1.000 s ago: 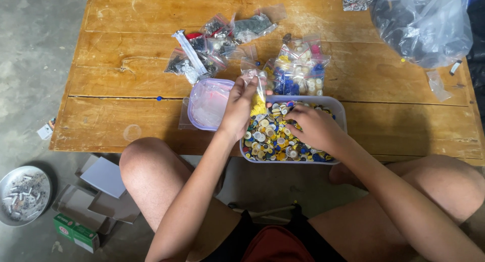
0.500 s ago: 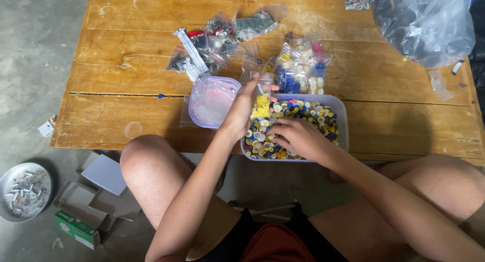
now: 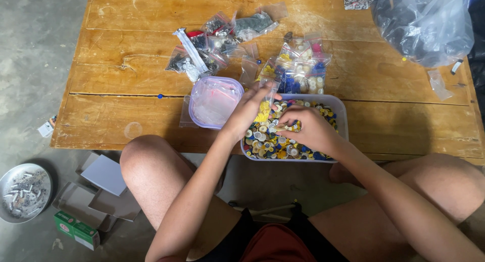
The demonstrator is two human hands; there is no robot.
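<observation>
Head view, left hand [image 3: 247,113]: fingers pinched on the mouth of a small clear zip bag [image 3: 266,103], which hangs over the near-left corner of the tub and already shows yellow pieces inside.
Head view, right hand [image 3: 308,131]: curled down into the tub, fingertips drawn together among the pieces; whether a piece sits between them I cannot tell.
Tub [image 3: 339,110]: clear plastic box at the near edge of the wooden desk [image 3: 126,19], full of small round buttons or caps [image 3: 262,141] in yellow, blue, white and green.
Handling, by my judgement: the pieces look light, hard and smooth, apt to slip or scatter, best taken one at a time by the rim between thumb and forefinger; the bag is limp film, best held at its open lip.
Beside the tub: a lilac lid or shallow dish [image 3: 214,101] touching its left side; filled sorted bags [image 3: 298,70] just behind.
Farther back: more small bags [image 3: 212,40], a large clear sack [image 3: 424,24] at the right corner.
Floor: metal dish [image 3: 22,191], green carton [image 3: 76,229].
</observation>
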